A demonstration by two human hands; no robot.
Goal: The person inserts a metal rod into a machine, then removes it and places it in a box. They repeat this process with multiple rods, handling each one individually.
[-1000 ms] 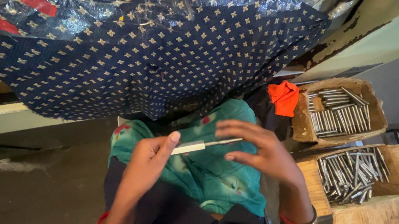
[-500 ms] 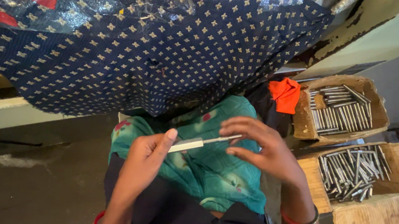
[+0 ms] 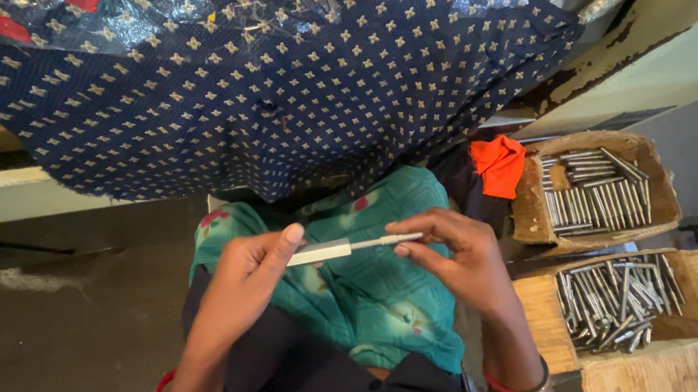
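A thin metal rod (image 3: pixel 352 246) with a pale sleeve on its left half lies level between both hands, above a teal cloth (image 3: pixel 371 296) on my lap. My left hand (image 3: pixel 249 278) pinches the sleeved end with thumb and fingers. My right hand (image 3: pixel 459 259) holds the bare right end at its fingertips, fingers curled over it.
Two worn cardboard boxes at the right hold several metal rods, one farther (image 3: pixel 598 195) and one nearer (image 3: pixel 619 301). An orange rag (image 3: pixel 498 163) lies beside the far box. A dark blue dotted cloth (image 3: pixel 293 77) under clear plastic hangs ahead. Grey floor (image 3: pixel 44 326) lies at the left.
The hands keep the rod over my lap; the right hand's fingers have shifted slightly along its right end. Boxes and cloths stay where they were.
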